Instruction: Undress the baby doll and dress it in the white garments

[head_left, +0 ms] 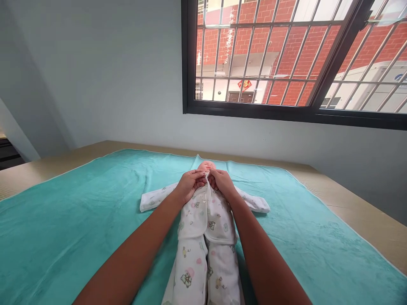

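Note:
A baby doll (207, 164) lies on its back, dressed in a white printed baby jacket (194, 214) and matching trousers (190, 264). At the collar, just below the doll's head, my left hand (191, 183) pinches one front edge of the jacket. My right hand (221, 181) grips the other front edge, close beside the left. Between them the cloth is pulled up into a ridge. Below the hands the front panels part toward the hem, and a small snap shows on the left panel. Both sleeves stretch outward, flat at the cuffs. My fingertips partly hide the collar.
A turquoise blanket (95, 220) lies under the doll, spread over a light wooden surface (346, 203). Behind it rises a pale wall (127, 76) with a dark-framed, barred window (248, 108) at the upper right.

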Available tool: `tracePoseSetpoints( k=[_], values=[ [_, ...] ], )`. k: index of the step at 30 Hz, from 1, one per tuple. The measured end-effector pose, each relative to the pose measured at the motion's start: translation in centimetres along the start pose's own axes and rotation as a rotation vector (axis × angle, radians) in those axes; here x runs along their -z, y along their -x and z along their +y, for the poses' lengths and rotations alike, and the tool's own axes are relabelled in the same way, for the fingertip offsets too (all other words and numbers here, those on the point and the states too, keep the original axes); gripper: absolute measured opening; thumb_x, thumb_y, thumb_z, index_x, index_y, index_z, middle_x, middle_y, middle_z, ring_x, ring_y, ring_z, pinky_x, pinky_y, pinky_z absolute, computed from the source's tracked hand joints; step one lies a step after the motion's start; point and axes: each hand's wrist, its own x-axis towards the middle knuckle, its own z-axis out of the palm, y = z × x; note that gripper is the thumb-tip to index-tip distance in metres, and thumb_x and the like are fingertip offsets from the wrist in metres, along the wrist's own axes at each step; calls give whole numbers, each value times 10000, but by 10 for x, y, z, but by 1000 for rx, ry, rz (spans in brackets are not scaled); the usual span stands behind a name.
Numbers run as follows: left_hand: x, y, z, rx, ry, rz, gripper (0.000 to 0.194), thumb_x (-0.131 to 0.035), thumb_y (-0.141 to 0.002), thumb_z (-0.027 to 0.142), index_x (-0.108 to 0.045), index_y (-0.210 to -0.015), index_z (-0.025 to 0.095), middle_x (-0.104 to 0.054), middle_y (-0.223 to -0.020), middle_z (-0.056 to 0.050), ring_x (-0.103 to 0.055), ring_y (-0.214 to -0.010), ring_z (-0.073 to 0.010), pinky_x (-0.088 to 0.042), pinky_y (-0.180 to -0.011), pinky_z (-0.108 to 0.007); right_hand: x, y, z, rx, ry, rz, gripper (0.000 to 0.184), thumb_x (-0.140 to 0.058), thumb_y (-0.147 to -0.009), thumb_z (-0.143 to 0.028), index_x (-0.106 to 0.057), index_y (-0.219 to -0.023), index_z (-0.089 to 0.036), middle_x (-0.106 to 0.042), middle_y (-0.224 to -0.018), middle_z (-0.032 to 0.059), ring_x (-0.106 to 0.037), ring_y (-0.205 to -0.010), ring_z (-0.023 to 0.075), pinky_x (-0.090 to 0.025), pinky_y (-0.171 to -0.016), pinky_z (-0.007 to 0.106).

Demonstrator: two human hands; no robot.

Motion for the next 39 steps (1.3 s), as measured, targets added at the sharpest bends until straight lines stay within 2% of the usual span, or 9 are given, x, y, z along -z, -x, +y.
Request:
tracePoseSetpoints(
  k=[3, 10, 16, 20, 27, 30, 34, 36, 39],
  values=[
    [1, -1, -1, -1, -10, 1, 132, -682, -770, 103, -631, -892, 109, -656, -714, -37, -618, -601, -84, -505, -537, -168, 4, 3, 1, 4, -56, -48, 354, -573, -799, -518, -621, -764, -169, -573, -568, -20, -473, -426, 79, -322, -379, 195],
    [-4, 2, -3, -34, -95, 29, 122, -719, -763, 164, -619, -817, 121, -635, -648, -34, -595, -555, -95, -490, -521, -201, 11, 12, -1, -7, -123, -119, 294, -729, -700, -420, -644, -826, -168, -549, -593, -40, -471, -492, 68, -357, -450, 180],
    [-7, 1, -5, -39, -147, 61, 143, -723, -738, 162, -589, -777, 136, -630, -630, -39, -593, -533, -107, -475, -496, -216, 12, 8, 5, -7, -152, -108, 326, -689, -722, -478, -639, -791, -163, -540, -537, -37, -441, -455, 69, -343, -436, 187],
    [-3, -5, -8, -25, -165, 61, 123, -691, -735, 149, -573, -767, 139, -630, -619, -42, -583, -515, -102, -474, -485, -212, 11, 8, 5, -7, -131, -91, 289, -699, -713, -434, -656, -800, -161, -537, -538, -42, -429, -451, 64, -323, -427, 183],
    [-3, -5, -7, -8, -190, 57, 121, -664, -734, 141, -553, -780, 149, -623, -610, -38, -595, -508, -117, -478, -480, -223, 13, 11, 2, -34, -66, -79, 239, -705, -714, -388, -671, -746, -154, -453, -453, -69, -324, -402, 46, -210, -384, 179],
    [-5, -2, -4, -6, -193, 55, 128, -649, -731, 119, -544, -796, 154, -623, -621, -34, -595, -512, -116, -482, -486, -226, 12, 10, 0, -47, -62, -72, 264, -713, -718, -412, -648, -726, -156, -469, -495, -60, -332, -414, 46, -215, -382, 180],
    [-8, 1, -2, -8, -200, 53, 136, -646, -728, 110, -542, -803, 155, -637, -650, -40, -599, -531, -117, -496, -502, -231, 8, 9, -6, -77, -56, -46, 380, -644, -766, -539, -603, -711, -165, -533, -575, -26, -379, -428, 55, -265, -382, 189],
    [-9, 1, -2, -10, -203, 56, 135, -639, -728, 102, -544, -808, 157, -626, -631, -30, -593, -524, -114, -493, -498, -226, 7, 9, -9, -104, 3, -42, 410, -639, -764, -564, -587, -675, -167, -513, -537, -28, -380, -421, 59, -273, -383, 193],
    [-9, 1, -3, -12, -204, 62, 136, -613, -729, 73, -542, -810, 157, -612, -614, -19, -576, -500, -105, -483, -478, -215, 7, 9, -11, -134, 77, -44, 382, -702, -724, -500, -556, -600, -169, -448, -455, -47, -354, -405, 58, -257, -379, 191]
  ],
)
